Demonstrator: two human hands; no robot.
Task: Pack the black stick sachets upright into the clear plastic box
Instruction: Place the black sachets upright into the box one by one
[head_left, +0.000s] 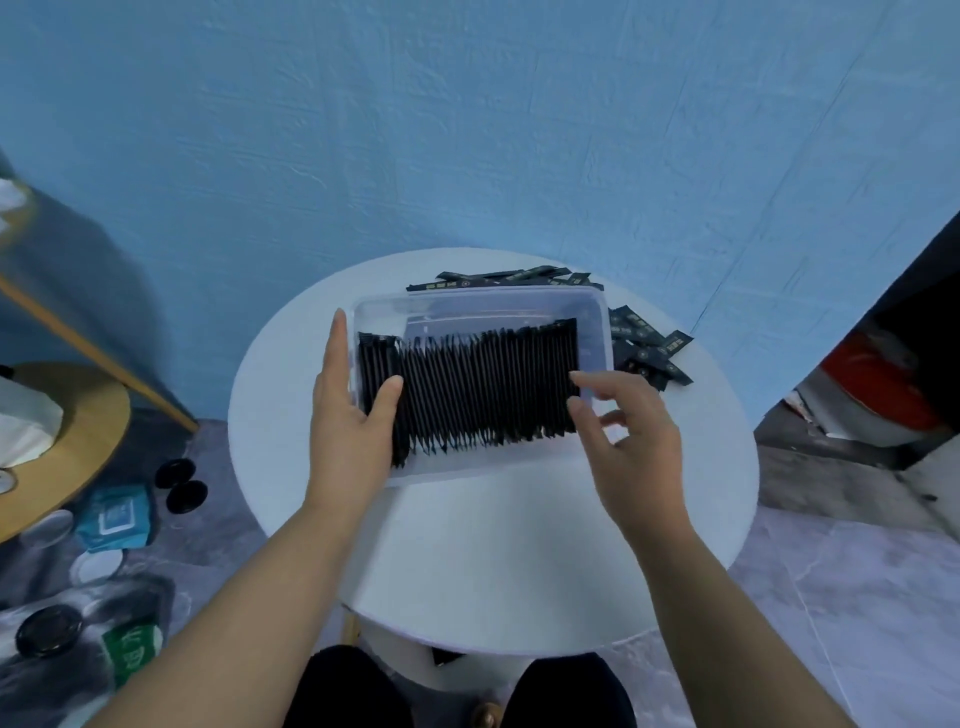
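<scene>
A clear plastic box (483, 304) sits on a round white table (493, 545). A long row of black stick sachets (483, 384) stands on edge inside it, filling most of its width. My left hand (348, 410) lies along the box's left end, fingers straight outside the wall and thumb pressing the left end of the row. My right hand (618, 431) is at the right end of the row, fingertips touching the last sachets, fingers loosely bent and holding nothing. Loose black sachets lie behind the box (498, 278) and to its right (649, 353).
A blue cloth backdrop hangs behind the table. To the left stands a wooden side table (78, 441) with tissues, and on the floor lie a teal packet (117, 519), black discs (182, 486) and jars. A red and white object (878, 384) sits at the right.
</scene>
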